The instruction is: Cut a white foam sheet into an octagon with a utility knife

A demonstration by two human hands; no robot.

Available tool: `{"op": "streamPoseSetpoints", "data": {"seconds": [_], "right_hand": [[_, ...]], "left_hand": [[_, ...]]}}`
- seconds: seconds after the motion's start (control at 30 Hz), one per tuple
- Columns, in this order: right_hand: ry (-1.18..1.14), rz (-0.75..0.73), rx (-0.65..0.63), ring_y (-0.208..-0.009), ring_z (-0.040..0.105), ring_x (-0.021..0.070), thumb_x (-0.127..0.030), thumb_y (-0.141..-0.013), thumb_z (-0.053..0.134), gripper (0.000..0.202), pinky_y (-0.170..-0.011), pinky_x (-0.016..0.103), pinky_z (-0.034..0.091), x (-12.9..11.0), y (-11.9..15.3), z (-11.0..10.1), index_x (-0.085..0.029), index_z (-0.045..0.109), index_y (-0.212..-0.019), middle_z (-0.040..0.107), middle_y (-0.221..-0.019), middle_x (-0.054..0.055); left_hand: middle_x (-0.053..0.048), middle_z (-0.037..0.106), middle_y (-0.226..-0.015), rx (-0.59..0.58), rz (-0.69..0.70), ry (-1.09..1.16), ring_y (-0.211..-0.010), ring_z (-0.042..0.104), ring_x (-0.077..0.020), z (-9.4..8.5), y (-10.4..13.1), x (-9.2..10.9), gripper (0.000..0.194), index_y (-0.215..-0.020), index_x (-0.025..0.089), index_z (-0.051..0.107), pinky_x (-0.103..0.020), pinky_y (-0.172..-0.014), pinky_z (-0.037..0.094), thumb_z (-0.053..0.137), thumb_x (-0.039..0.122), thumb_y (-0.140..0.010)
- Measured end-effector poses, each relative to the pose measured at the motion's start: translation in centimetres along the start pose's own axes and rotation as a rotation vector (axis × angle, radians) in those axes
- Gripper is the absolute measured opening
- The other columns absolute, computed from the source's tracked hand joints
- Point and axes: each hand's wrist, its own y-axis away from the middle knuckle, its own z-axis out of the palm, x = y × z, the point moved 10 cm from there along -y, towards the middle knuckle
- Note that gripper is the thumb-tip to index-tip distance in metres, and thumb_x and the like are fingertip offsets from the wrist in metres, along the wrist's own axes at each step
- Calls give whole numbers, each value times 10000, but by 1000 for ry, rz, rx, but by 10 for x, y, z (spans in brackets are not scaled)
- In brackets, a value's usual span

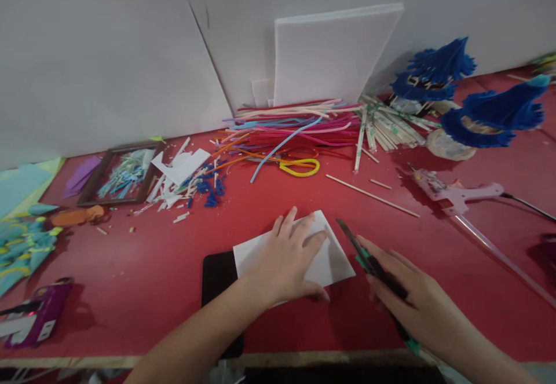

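Observation:
My left hand (286,256) lies spread over a small white sheet of paper (336,259), its fingers apart and pressing on the sheet. The paper's left part overlaps a black flat object (217,274), perhaps a phone, partly hidden under my forearm. In my right hand (403,285) is a black and green utility knife (369,262), its blade out and pointing up and left. The blade tip is just right of the paper's upper right edge, apart from it. My fingers are wrapped round the knife's handle.
Behind lie pipe cleaners (299,126), yellow-handled scissors (304,167) and wrapped chopsticks (386,126). A hot glue gun (456,193) and blue paper-topped models (495,114) stand right. Left are paper scraps (185,167), a brown frame (93,184) and a purple device (41,314). White boards (330,54) lean behind.

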Motion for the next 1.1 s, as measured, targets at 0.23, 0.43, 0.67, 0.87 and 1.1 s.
{"op": "streamPoseSetpoints", "data": {"seconds": [0.23, 0.43, 0.67, 0.87, 1.1], "right_hand": [[99, -58, 9, -889, 755, 220, -298, -954, 476, 459, -798, 344, 621, -6, -2, 1, -232, 664, -1367, 776, -1048, 103], [138, -71, 2, -899, 757, 213, -281, -932, 495, 445, -795, 325, 612, -3, -9, -5, -217, 699, -1323, 761, -1004, 96], [161, -62, -7, -871, 758, 213, -280, -920, 492, 442, -774, 326, 613, -1, -13, -9, -205, 719, -1291, 773, -999, 103], [182, -51, -48, -911, 755, 233, -307, -941, 496, 485, -775, 344, 615, 4, -13, -7, -240, 672, -1388, 765, -1021, 97], [220, -108, -45, -895, 763, 233, -287, -958, 477, 492, -763, 339, 623, 2, -12, -6, -257, 657, -1415, 762, -1006, 92]], "left_hand": [[-242, 426, -1609, 9, -86, -68, -1454, 424, -494, 8, -3, 5, 969, -1501, 138, 499, -655, -1103, 460, 814, 683, -763], [-229, 402, -1632, 79, -86, -44, -1506, 345, -495, 16, -10, 8, 929, -1525, 155, 483, -667, -1148, 406, 784, 657, -804], [-210, 370, -1657, 125, -49, -13, -1521, 308, -494, 22, -7, 5, 918, -1559, 161, 453, -681, -1165, 362, 705, 681, -846], [-199, 380, -1654, 136, -46, -14, -1529, 294, -478, 25, -8, 5, 947, -1573, 175, 437, -658, -1179, 344, 695, 708, -834], [-169, 345, -1681, 122, -54, -26, -1544, 271, -460, 26, -8, 5, 950, -1579, 174, 430, -658, -1194, 321, 677, 715, -839]]}}
